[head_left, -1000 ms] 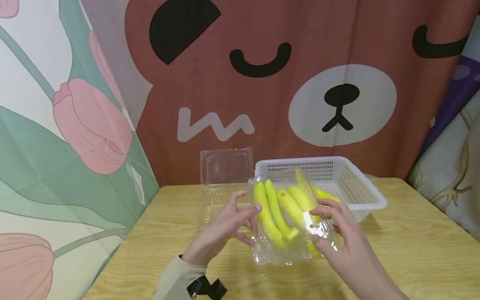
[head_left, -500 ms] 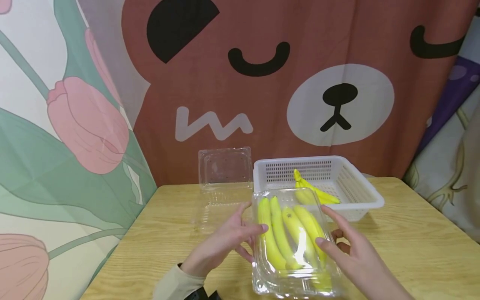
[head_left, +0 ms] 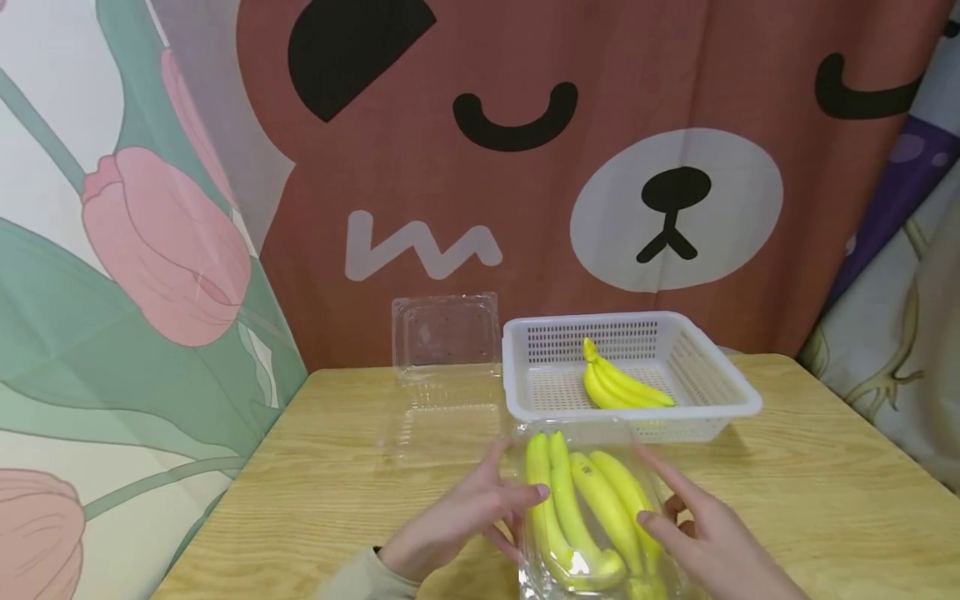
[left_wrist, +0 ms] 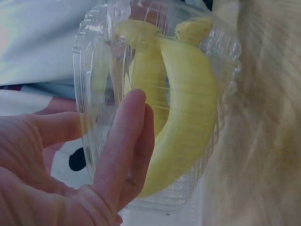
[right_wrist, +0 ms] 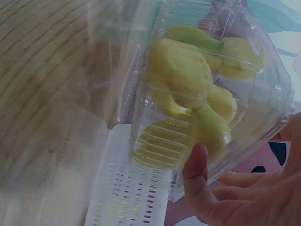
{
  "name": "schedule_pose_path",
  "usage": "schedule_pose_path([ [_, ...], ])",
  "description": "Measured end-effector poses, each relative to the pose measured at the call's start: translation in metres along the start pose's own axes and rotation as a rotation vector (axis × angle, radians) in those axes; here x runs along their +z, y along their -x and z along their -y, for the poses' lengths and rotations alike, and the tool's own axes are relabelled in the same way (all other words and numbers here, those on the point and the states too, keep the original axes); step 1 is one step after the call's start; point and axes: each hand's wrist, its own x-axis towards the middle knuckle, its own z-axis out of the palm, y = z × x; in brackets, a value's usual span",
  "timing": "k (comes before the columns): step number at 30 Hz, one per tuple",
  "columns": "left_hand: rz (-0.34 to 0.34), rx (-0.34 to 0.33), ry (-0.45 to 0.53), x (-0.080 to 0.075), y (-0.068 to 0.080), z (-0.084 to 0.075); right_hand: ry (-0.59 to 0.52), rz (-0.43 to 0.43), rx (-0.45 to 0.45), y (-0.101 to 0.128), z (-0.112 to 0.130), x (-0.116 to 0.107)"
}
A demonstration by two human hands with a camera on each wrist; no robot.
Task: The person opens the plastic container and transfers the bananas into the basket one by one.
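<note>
A clear plastic clamshell box (head_left: pixel 577 426) with a bunch of yellow bananas (head_left: pixel 581 508) inside sits low in the head view, just in front of the white basket (head_left: pixel 517 392). My left hand (head_left: pixel 504 510) grips its left side, thumb on the lid and fingers underneath. On the box's right side is my right hand (head_left: pixel 675 527), gripping the same way. The left wrist view shows my fingers (left_wrist: pixel 124 141) flat against the box (left_wrist: pixel 94 70) and a banana (left_wrist: pixel 188 117) behind the plastic. In the right wrist view my thumb (right_wrist: pixel 195 169) presses the box (right_wrist: pixel 263 61).
Another bunch of bananas (head_left: pixel 618 383) lies in the white basket. An empty clear clamshell (head_left: pixel 446 333) stands open at the back left of the wooden table (head_left: pixel 825 483). Printed curtains hang behind and to both sides.
Both hands have brought the box of bananas down and toward me, away from the basket. The bunch in the basket has come into full view.
</note>
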Motion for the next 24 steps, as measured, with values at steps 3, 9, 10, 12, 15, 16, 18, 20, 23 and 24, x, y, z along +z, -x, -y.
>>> schedule_pose_path([
  [3,0.003,-0.001,0.011,0.004,-0.003,0.008,0.031,0.054,0.053,-0.004,-0.006,0.0],
  [9,0.006,-0.033,0.02,0.008,-0.012,0.024,0.036,0.108,0.015,-0.008,-0.021,0.002],
  [10,0.006,-0.037,0.021,0.008,-0.014,0.027,0.04,0.109,0.01,-0.008,-0.023,0.002],
  [12,0.006,-0.039,0.028,0.009,-0.017,0.031,0.053,0.103,0.018,-0.01,-0.026,0.002],
  [15,-0.004,-0.036,0.024,0.008,-0.021,0.035,0.073,0.099,0.049,-0.013,-0.027,0.001],
  [16,-0.006,-0.033,0.024,0.008,-0.023,0.036,0.084,0.102,0.05,-0.014,-0.028,0.0],
  [18,-0.008,-0.041,0.021,0.004,-0.024,0.037,0.125,0.102,0.033,-0.014,-0.027,-0.002],
  [20,0.002,-0.06,0.026,-0.001,-0.023,0.038,0.213,0.074,-0.027,-0.012,-0.024,-0.003],
  [23,0.015,-0.086,0.03,-0.012,-0.022,0.04,0.382,-0.027,-0.164,-0.007,-0.019,-0.001],
  [24,0.021,-0.09,0.029,-0.015,-0.022,0.04,0.444,-0.067,-0.211,-0.005,-0.018,0.001],
])
